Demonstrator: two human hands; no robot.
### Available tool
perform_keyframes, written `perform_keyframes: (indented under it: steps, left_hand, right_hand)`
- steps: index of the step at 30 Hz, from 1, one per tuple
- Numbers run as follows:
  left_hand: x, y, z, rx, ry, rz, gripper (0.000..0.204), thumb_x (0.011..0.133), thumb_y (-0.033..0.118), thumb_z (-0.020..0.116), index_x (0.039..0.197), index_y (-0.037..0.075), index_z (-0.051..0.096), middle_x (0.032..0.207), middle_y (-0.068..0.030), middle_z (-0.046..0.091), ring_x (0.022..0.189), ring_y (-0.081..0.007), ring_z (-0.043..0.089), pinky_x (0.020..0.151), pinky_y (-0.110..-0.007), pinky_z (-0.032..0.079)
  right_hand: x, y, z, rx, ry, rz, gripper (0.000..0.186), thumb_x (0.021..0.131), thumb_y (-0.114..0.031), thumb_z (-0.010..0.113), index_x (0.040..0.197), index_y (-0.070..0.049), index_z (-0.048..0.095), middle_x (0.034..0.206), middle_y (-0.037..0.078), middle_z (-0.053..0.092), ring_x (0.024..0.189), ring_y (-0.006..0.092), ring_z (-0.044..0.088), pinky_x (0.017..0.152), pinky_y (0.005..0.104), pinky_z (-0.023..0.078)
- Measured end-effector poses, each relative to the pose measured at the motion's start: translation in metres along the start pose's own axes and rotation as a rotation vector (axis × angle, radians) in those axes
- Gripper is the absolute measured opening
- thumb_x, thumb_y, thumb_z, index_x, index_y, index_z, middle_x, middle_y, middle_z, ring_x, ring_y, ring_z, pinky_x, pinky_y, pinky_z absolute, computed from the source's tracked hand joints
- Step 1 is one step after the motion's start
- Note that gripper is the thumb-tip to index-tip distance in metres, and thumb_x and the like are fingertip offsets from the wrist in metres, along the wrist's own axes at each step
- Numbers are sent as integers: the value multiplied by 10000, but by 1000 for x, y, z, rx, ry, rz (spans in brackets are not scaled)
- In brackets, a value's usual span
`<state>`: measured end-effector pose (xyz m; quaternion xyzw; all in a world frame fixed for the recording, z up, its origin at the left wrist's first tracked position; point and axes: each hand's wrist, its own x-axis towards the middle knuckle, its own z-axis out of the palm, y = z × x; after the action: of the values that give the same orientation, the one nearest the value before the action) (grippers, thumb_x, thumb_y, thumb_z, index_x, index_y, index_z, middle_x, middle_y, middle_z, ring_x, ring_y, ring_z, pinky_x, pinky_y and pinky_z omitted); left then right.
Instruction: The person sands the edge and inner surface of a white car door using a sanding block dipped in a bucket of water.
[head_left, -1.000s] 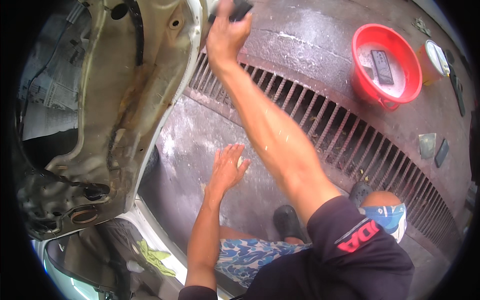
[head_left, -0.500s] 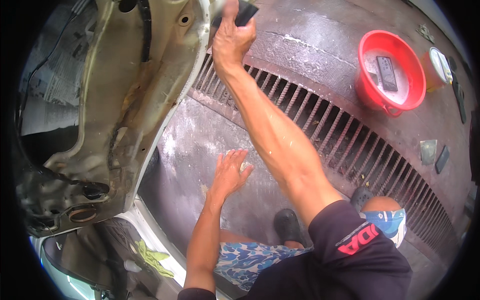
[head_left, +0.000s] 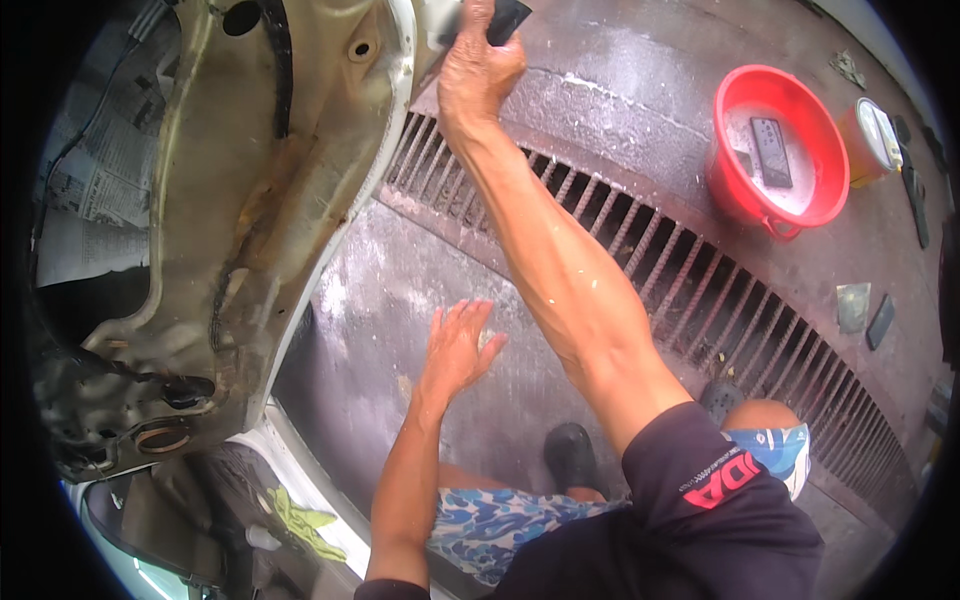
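My right hand is closed round a black sanding block at the top of the view, my arm stretched far out. The block lies close by the outer edge of a bare, stained metal car panel on the left; whether it touches the panel's outer face is hidden. Lower down, in the middle, my left hand is open with its fingers spread, holding nothing. It is over the grey floor, and whether it rests on anything cannot be made out.
A red bucket of cloudy water holds a dark block. Beside it stands a yellow tin. A grey sheet and a dark bar lie on the floor. A drain grate crosses it. Green gloves hang lower left.
My right hand has moved slightly right and down with the sanding block. The left hand keeps nearly the same place and pose. The view has shifted a little.
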<state>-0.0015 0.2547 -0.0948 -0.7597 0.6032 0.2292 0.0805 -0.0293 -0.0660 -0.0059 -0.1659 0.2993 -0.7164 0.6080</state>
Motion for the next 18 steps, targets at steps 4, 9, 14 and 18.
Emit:
perform_keyframes:
  steps: [4,9,14,18]
  left_hand:
    - [3,-4,-1,36,-91,-24,590,983,418,654,1452,72,561,1484,-170,579,1437,-377,463,1209,-601,273]
    - [4,4,7,35,-42,1,612,975,439,660,1455,72,561,1479,-167,585,1438,-377,462,1214,-594,264]
    - [3,3,4,36,-16,-24,630,967,457,667,1457,74,562,1480,-165,585,1442,-379,458,1219,-589,256]
    - [6,2,3,48,-72,-44,643,965,474,663,1461,78,561,1482,-162,585,1447,-376,452,1223,-587,247]
  right_hand:
    - [-27,17,0,-91,54,-15,669,960,-695,606,924,-27,626,807,64,651,751,160,627,707,359,549]
    - [1,5,-3,-30,59,106,637,988,-661,594,904,-31,623,811,29,656,719,130,606,674,348,528]
    - [6,-11,-5,-5,18,114,807,902,-725,669,1079,62,642,1030,119,683,969,197,604,908,421,494]
    - [-14,9,-8,-87,49,10,720,938,-697,640,1016,19,636,946,118,679,849,232,662,834,393,550]
